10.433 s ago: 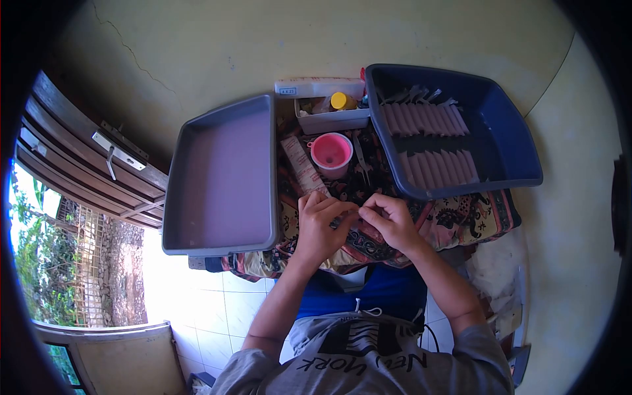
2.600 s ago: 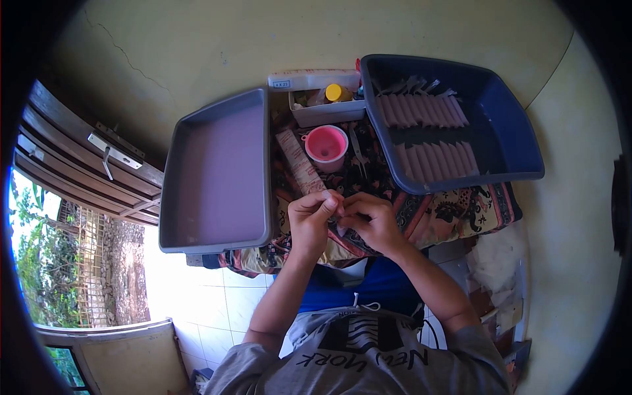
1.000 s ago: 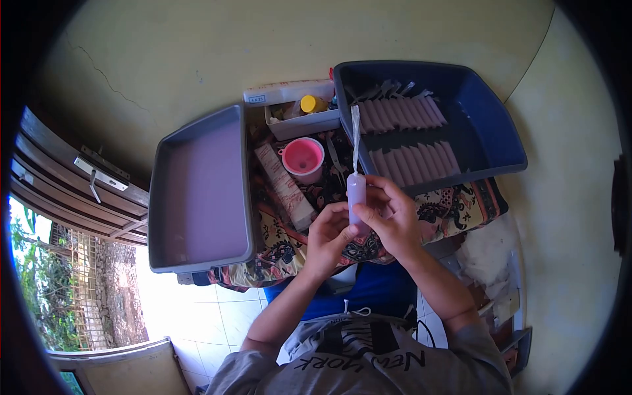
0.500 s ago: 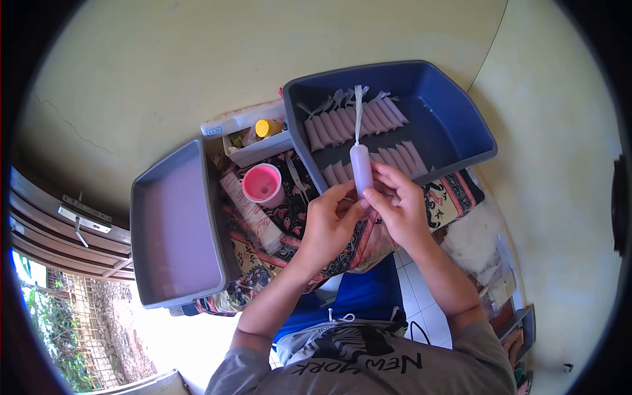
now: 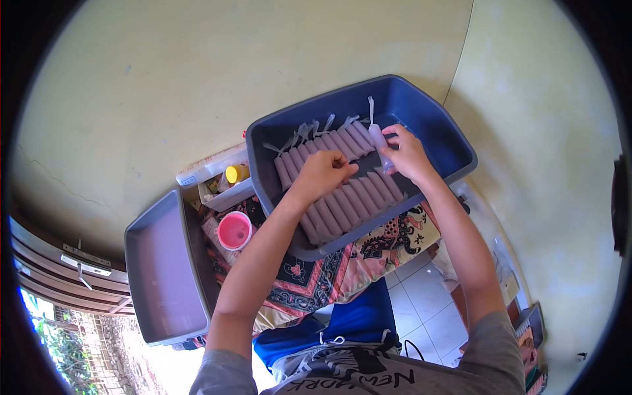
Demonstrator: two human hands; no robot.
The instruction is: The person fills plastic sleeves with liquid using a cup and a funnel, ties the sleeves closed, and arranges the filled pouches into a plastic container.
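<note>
My right hand [image 5: 406,157] grips an ice pop [image 5: 379,143], a clear plastic tube of pale purple liquid with a knotted tail pointing up. It is inside the dark blue-grey tub [image 5: 454,141], to the right of the upper row of ice pops [image 5: 332,143]. My left hand [image 5: 322,173] hovers over the tub with its fingers curled in; nothing shows in them. Below it lies a second row of similar ice pops [image 5: 352,203], side by side. Both hands hide parts of the rows.
At the left stands a grey tub [image 5: 164,263] of pale purple liquid. Between the tubs are a pink cup [image 5: 235,230] and a white box [image 5: 232,193] with a yellow-capped bottle [image 5: 237,174]. A patterned cloth [image 5: 388,240] lies beneath.
Both hands have moved from in front of the tub to over it. My left hand has let go of the ice pop; my right hand has carried it inside the tub.
</note>
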